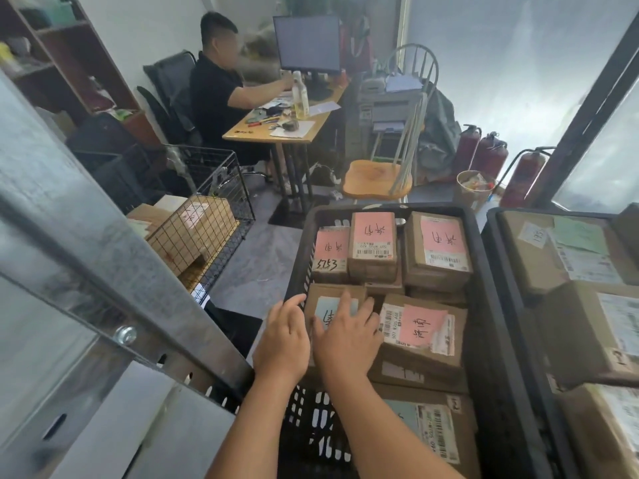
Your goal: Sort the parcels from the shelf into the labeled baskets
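Resting flat with straight fingers on a blue-labelled parcel [328, 307], both hands [345, 337] reach into the black basket [477, 243].

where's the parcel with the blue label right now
In the head view, the blue-label parcel lies at the near-left of the black basket, under both hands, left hand and right hand, just left of a pink-label parcel.

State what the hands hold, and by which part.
Both hands, left and right, rest on the blue-labelled parcel in the black basket, fingers fairly straight on its top. No closed grip shows.
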Available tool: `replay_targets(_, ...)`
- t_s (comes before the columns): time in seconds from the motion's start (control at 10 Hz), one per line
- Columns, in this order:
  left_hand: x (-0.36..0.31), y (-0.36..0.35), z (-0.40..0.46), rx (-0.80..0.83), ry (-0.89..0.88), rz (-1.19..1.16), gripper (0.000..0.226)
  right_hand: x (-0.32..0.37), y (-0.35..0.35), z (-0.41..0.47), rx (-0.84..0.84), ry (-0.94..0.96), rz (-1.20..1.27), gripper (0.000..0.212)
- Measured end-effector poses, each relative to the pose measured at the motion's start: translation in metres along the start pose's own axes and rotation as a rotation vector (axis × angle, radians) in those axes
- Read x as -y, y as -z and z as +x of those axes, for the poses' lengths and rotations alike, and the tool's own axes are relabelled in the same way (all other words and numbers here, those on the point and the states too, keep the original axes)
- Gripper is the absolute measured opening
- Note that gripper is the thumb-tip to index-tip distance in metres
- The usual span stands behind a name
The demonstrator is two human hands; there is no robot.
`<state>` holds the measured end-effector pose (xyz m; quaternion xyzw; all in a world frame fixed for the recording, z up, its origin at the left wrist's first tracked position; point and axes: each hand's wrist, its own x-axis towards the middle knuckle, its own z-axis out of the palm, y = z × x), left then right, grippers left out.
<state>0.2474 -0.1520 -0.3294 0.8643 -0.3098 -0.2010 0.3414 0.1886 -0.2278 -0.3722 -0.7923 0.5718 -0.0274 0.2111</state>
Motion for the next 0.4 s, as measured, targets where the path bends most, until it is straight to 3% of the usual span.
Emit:
replay_targets(0.2, 0.0, 0.0, -0.001, 0.021, -0.015, 0.009, 0.04, -0.034, 0.045, -0.007, -0.037, 0.074, 0.224, 0.076)
replay_targets(0.4, -0.022, 0.01, -0.023, 0.05, -0.105, -0.013, 0.06, -0.086, 0.135, -0.015, -0.026, 0.351, 0.293, 0.069)
